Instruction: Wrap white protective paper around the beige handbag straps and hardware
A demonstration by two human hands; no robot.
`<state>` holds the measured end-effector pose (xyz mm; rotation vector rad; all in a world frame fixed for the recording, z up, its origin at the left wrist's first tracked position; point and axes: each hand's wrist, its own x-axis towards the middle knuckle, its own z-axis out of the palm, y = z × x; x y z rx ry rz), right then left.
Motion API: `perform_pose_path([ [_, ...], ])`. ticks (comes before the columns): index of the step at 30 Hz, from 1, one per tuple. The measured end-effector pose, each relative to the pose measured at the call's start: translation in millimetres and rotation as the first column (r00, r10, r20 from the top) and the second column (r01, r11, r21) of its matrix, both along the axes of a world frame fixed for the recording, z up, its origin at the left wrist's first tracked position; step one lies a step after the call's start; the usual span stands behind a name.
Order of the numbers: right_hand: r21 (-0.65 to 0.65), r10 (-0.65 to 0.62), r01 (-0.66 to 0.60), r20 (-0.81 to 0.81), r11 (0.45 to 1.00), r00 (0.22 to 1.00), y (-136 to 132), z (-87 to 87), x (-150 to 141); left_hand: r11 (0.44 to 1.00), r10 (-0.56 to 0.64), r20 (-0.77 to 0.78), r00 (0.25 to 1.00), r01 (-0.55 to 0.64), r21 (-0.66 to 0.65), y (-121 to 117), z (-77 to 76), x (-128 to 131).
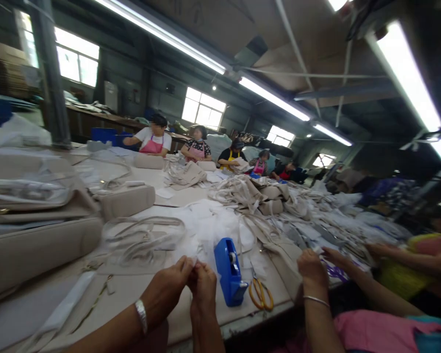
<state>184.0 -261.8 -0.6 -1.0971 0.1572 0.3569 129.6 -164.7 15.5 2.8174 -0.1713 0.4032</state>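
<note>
Head view, left hand [167, 291] and right hand [205, 284] pinching whitish scrap [194, 261], blue tape dispenser [228, 274] nearby

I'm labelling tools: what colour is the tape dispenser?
Blue; the tape dispenser shows best in the head view.

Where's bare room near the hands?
Seemingly bare: a small patch between the hooked strap and left forearm; a thin table strip between the blue tape dispenser and near edge. Crowded: beige pieces right of the yellow scissors, large bag at left.
</note>
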Motion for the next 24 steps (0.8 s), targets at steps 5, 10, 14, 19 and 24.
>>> perform_pose_path([
  [5, -0.036, -0.026, 0.03, 0.1, 0.999, 0.995, 2, 9.1, -5, 0.999, -0.018, -0.069, 0.997, 0.021, 0.04, 6, -5.5, 1],
  [10, -0.112, -0.014, 0.033, 0.165, 0.993, 0.986, -6, 5.1, -10, 0.99, -0.096, -0.06, 0.994, 0.089, -0.105, 6, -12.5, -4],
  [14, -0.12, -0.035, 0.053, 0.147, 0.991, 0.989, -12, -3.8, -5, 0.854, -0.148, -0.104, 0.983, 0.074, -0.515, 9, -2.9, -5],
  [19, -0.202, -0.034, 0.108, 0.338, 0.973, 0.941, -5, 1.9, -9, 0.305, -0.135, -0.269, 0.954, -0.218, -0.927, 10, 6.3, 1],
  [24, -0.355, 0.216, -0.082, 0.356, 0.931, 0.909, -20, 14.3, 0, 0.171, -0.2, -0.381, 0.903, -0.351, -0.921, 10, 2.9, 2],
])
